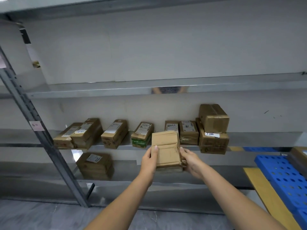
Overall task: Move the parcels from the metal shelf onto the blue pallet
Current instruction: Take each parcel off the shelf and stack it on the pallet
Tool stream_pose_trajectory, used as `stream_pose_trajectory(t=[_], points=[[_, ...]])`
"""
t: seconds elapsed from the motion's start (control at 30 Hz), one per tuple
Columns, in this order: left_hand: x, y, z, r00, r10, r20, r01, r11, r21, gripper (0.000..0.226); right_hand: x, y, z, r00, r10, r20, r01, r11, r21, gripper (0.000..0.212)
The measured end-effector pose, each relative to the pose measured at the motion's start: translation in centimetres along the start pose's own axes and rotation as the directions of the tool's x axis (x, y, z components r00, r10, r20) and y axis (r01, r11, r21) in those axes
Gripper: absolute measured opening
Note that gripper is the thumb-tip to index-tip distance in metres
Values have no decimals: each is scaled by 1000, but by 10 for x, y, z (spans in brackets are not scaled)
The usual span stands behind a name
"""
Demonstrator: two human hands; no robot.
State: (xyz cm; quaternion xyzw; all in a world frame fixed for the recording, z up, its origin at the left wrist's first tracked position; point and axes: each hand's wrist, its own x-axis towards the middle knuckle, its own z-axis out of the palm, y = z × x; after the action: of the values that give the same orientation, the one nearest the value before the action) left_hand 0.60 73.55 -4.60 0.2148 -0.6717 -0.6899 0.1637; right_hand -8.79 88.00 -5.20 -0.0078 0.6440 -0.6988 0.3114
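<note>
A small brown cardboard parcel (167,148) is held in front of the metal shelf (249,138), just off its front edge. My left hand (149,161) grips its left side with the thumb lying on top. My right hand (191,159) grips its right side. Several more brown parcels stand in a row on the same shelf level, among them one with green print (142,135) and a stack of two larger boxes (213,128) at the right. One parcel (95,165) lies on the level below. The blue pallet (285,178) with round holes sits low at the right.
A grey slotted upright post (38,130) of the shelf slants across the left. The upper shelf board (166,88) holds nothing in view. A yellow floor stripe (267,195) runs beside the pallet. A cardboard corner (300,153) shows at the right edge.
</note>
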Motion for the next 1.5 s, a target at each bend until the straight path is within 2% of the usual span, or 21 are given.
stream_pose_trajectory(t=[0.13, 0.27, 0.4, 0.43, 0.5, 0.6, 0.67, 0.73, 0.87, 0.93, 1.03, 1.13, 1.2, 1.3, 1.37, 1.43, 1.5], points=[[5, 2, -10, 997, 23, -68, -25, 999, -20, 29, -3, -4, 5, 994, -26, 105, 26, 1000, -3, 54], [5, -5, -9, 982, 86, -168, -97, 994, -53, 40, -4, -4, 14, 990, -65, 124, 58, 997, 53, 65], [5, -8, -4, 981, 107, -159, -116, 992, -44, 37, -5, -9, 26, 994, -26, 107, 10, 989, 149, 45], [4, -7, -3, 987, 91, -129, -99, 993, -60, 43, -5, -8, 26, 995, -22, 98, 3, 982, 189, 44], [3, -3, -2, 999, 38, -39, -41, 995, -87, 68, -5, -5, 25, 995, -17, 96, -7, 969, 248, 43], [0, 2, 0, 996, -5, 84, 9, 999, -48, 106, -6, -3, 21, 994, -13, 111, -14, 970, 243, 40], [-1, 0, -1, 991, -30, 132, 35, 999, -41, 114, -8, -7, 17, 991, -10, 136, -17, 980, 198, 39], [1, -3, -4, 984, -35, 172, 50, 995, -82, 105, -7, -11, 11, 985, -3, 172, -22, 990, 141, 43], [4, -4, -2, 964, -3, 265, 52, 983, -178, 71, -9, -17, 3, 971, 74, 226, -64, 997, -51, 72], [4, -4, 2, 957, -6, 289, 71, 974, -215, 66, -10, -19, 1, 978, 71, 196, -58, 996, -69, 78], [6, -7, 2, 965, -31, 260, 93, 969, -230, 57, -10, -20, 0, 981, 57, 185, -44, 996, -72, 76], [9, -11, -2, 979, -30, 202, 77, 970, -229, 43, -6, -17, -1, 999, -12, 33, 14, 999, -36, 82], [8, -11, -1, 991, -38, 130, 64, 977, -202, 39, -4, -14, -2, 997, -64, -47, 62, 997, -44, 75], [7, -13, 2, 1000, -12, 2, 12, 985, -173, 44, 2, -6, -1, 993, -97, -61, 98, 995, 3, 51], [6, -14, 3, 997, 31, -65, -39, 991, -126, 42, 6, -1, -1, 992, -95, -84, 99, 994, 39, 44], [5, -15, 5, 994, 41, -100, -51, 994, -99, 37, 7, 3, 0, 992, -80, -99, 85, 995, 47, 40], [3, -13, 8, 997, 21, -75, -29, 993, -118, 33, 3, 8, 2, 990, -82, -119, 87, 996, 35, 34]])
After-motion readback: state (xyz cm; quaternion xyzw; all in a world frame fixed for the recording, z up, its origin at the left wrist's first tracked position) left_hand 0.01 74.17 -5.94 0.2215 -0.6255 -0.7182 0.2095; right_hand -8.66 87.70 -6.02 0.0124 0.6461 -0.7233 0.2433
